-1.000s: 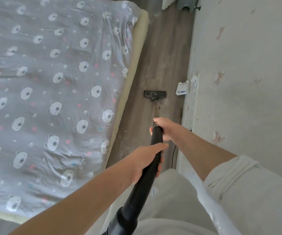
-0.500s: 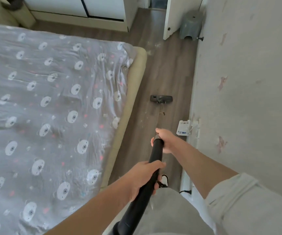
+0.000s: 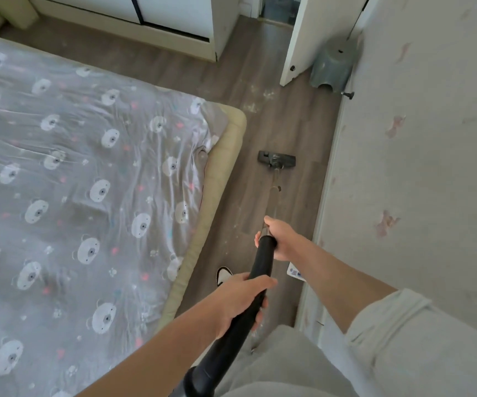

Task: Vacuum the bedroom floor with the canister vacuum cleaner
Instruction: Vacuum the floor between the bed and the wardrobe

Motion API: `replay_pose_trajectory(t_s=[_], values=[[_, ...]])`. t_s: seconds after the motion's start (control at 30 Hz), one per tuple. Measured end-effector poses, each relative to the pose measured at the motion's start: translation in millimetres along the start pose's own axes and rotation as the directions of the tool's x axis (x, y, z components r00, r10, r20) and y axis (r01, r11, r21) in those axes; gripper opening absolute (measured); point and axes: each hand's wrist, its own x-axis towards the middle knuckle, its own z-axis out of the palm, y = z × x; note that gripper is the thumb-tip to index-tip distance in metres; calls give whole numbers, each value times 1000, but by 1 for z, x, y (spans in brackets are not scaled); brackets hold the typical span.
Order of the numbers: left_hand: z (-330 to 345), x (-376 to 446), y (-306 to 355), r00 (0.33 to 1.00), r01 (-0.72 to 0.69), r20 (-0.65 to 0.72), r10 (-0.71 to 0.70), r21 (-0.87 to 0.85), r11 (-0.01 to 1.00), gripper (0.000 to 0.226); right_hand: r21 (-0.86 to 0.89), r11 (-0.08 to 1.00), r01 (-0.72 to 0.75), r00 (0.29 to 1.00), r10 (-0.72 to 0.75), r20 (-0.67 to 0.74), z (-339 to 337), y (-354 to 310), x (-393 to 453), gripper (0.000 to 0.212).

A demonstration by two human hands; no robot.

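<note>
Fingers of left hand wrapped round black hose handle; right hand grips further up, where handle joins the metal wand. Floor head flat on wood floor, in the strip between bed and wall, apart from both. Pale dust patches lie beyond the head. Grey stool beside open white door, far end. Shoe toe near bed edge. White card by skirting, print too small to read. Bedsheet grey, bear faces
</note>
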Motion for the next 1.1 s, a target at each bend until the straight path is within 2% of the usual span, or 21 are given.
replay_pose_trajectory(t_s=[0.27, 0.43, 0.7, 0.87, 1.1], values=[[2, 51, 133, 999, -5, 50, 6, -25, 1000, 24, -73, 997, 19, 999, -22, -36, 42, -135, 22, 21], [9, 88, 228, 1000, 18, 17, -16, -75, 997, 23, -99, 995, 11, 1000, -13, -18, 64, -232, 46, 20], [55, 154, 393, 994, 62, -87, -73, -124, 990, 23, -191, 979, -77, 995, 86, 41, 83, -409, 98, 35], [70, 163, 464, 977, 13, -206, -51, -183, 983, 36, -302, 950, -85, 988, 118, 95, 114, -478, 98, 34], [66, 197, 539, 970, -39, -240, -43, -328, 944, 30, -421, 903, -89, 973, 170, 158, 171, -551, 118, 31]])
